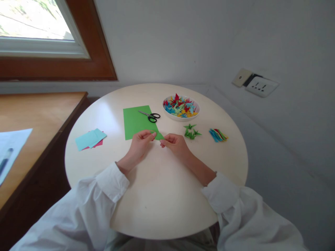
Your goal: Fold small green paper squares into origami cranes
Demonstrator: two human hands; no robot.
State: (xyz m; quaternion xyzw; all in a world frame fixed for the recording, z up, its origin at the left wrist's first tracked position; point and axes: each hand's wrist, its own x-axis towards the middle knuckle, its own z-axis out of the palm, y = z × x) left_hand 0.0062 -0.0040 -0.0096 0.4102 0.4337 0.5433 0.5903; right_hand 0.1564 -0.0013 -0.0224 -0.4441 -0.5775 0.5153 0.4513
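Observation:
Between my two hands is a small folded piece of green paper (158,135). My left hand (142,139) pinches its left side, and my right hand (175,142) pinches the right corner. Just beyond my left hand lies a larger green sheet (137,122), with black-handled scissors (151,116) resting on its right edge. Several folded green paper cranes (192,132) sit to the right of my right hand. Behind them a white bowl (180,119) holds many small paper cranes in red, blue, yellow and green.
Light blue and pink paper squares (91,138) lie at the left of the round white table (162,195). Colourful paper strips (218,135) are at the right. A wooden desk (44,108) with a printed sheet (15,143) and a pen (5,160) stands at left. Walls close in behind and right.

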